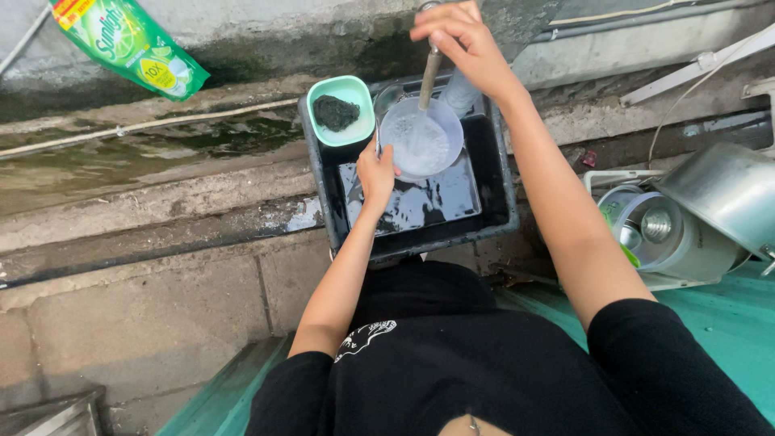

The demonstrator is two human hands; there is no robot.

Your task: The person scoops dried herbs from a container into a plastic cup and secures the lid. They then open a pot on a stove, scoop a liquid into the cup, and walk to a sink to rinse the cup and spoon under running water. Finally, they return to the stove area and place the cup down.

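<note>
- Left hand gripped the rim of a pale bowl, fingers clamped on its left edge.
- Bowl sat over a black tub, under a tap.
- Right hand closed on the tap top, above the bowl.
- Green dish with dark scrubber just left of the bowl.

One soft green refill pouch with yellow and red label patches lies tilted at the upper left, on the grey concrete ledge well apart from the black basin; nothing else of the kind shows.
</note>
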